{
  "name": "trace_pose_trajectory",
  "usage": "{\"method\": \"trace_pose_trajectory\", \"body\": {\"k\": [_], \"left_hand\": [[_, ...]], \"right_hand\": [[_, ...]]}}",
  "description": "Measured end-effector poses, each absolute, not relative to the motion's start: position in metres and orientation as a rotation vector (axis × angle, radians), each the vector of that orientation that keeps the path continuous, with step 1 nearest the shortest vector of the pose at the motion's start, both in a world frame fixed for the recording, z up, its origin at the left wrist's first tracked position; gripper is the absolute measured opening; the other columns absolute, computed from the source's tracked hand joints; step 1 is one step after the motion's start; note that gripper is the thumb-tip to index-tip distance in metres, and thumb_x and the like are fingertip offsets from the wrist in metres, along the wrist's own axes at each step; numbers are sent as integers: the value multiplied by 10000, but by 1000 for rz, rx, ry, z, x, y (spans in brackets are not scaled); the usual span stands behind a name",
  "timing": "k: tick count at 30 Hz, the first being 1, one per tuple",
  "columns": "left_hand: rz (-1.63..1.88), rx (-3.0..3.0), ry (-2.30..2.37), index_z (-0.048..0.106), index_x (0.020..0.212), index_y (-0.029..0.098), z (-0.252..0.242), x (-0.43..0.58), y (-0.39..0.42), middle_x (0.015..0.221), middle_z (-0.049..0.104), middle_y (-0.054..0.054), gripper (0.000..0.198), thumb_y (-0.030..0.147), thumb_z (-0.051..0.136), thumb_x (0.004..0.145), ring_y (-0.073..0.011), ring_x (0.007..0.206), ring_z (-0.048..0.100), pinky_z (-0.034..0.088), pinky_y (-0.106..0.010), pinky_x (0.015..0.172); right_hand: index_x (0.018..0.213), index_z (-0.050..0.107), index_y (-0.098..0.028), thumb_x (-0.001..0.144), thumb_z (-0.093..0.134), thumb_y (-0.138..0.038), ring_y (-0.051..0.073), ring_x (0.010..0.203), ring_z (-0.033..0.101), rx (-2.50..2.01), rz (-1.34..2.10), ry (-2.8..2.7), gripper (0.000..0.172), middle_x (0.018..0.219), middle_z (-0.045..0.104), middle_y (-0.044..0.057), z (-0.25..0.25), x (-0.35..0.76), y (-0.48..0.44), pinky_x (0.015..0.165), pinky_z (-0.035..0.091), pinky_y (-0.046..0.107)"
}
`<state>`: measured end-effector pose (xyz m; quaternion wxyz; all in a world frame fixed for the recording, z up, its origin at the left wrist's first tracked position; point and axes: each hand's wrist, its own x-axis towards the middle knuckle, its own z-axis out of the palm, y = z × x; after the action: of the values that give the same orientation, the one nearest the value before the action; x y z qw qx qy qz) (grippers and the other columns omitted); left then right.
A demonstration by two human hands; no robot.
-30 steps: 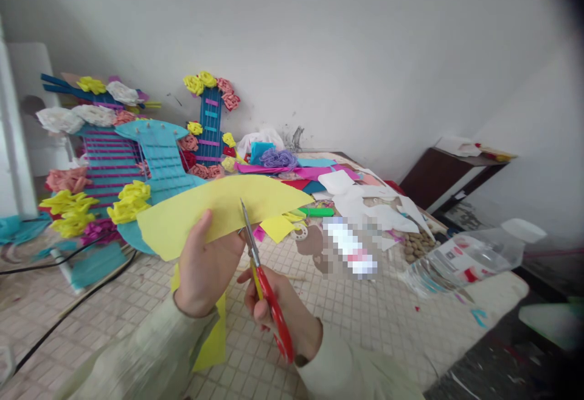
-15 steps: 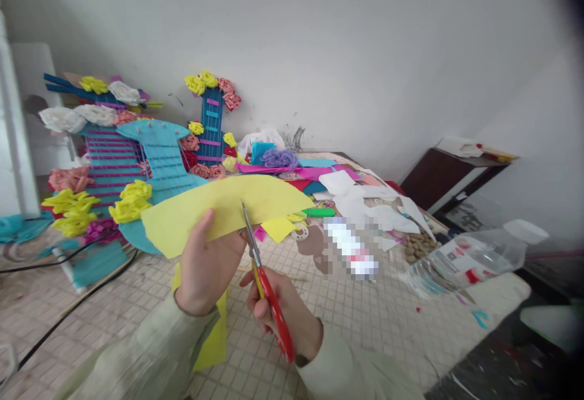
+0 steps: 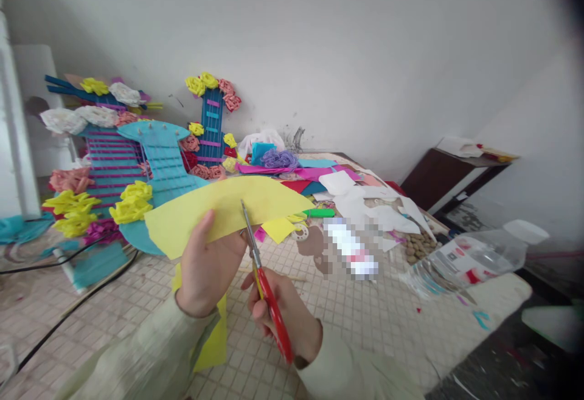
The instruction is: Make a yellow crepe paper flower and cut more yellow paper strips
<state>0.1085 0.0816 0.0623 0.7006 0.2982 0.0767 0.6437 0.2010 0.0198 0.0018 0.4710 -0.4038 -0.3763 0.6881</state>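
My left hand (image 3: 210,266) grips a curved piece of yellow paper (image 3: 219,208), its thumb in front and the other fingers behind it. Around the red-handled scissors (image 3: 274,309) my right hand (image 3: 285,309) is closed. One slim blade lies over the front of the paper near its middle, pointing up; the other blade is mostly hidden at the lower edge. Below my left wrist a second yellow strip (image 3: 214,345) lies on the tiled tabletop, partly covered by my sleeve.
Decorated blue stringed shapes (image 3: 166,163) with crepe flowers stand at the left against the wall. White paper scraps (image 3: 365,202) and a green marker-like stick (image 3: 319,213) lie behind. A clear plastic bottle (image 3: 474,260) rests at the right. A black cable (image 3: 73,312) crosses the left side.
The yellow paper's left end has shifted slightly to the right. Both hands and the scissors hold nearly the same position.
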Motion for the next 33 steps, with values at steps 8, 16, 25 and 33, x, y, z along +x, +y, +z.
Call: {"method": "trace_pose_trajectory", "body": {"k": [8, 16, 25, 33], "left_hand": [[1433, 680, 198, 602, 1117, 263, 63, 108, 80, 1178, 643, 9, 352, 263, 317, 911, -213, 1069, 573, 530, -326, 752], [1441, 686, 205, 614, 1090, 257, 65, 109, 80, 1163, 650, 1, 342, 265, 322, 910, -207, 1093, 559, 509, -326, 819], [1422, 696, 224, 634, 1060, 287, 64, 108, 78, 1139, 663, 4, 362, 268, 306, 907, -223, 1137, 530, 465, -365, 898], [1422, 700, 230, 647, 1025, 284, 62, 107, 79, 1158, 652, 2, 347, 273, 323, 902, -227, 1154, 514, 468, -369, 898]], "right_hand": [[777, 504, -149, 417, 760, -621, 8, 309, 349, -990, 1654, -931, 646, 481, 480, -101, 2, 202, 20, 298, 219, 151], [757, 503, -141, 432, 792, -561, 10, 299, 368, -980, 1650, -911, 605, 505, 492, -96, 3, 201, 20, 279, 212, 162], [761, 504, -145, 571, 743, -514, 18, 295, 374, -1022, 1601, -987, 478, 490, 490, -86, 1, 202, 19, 276, 232, 151], [780, 510, -152, 384, 717, -702, 14, 303, 360, -997, 1632, -967, 708, 512, 489, -87, -1, 202, 18, 286, 239, 147]]}}
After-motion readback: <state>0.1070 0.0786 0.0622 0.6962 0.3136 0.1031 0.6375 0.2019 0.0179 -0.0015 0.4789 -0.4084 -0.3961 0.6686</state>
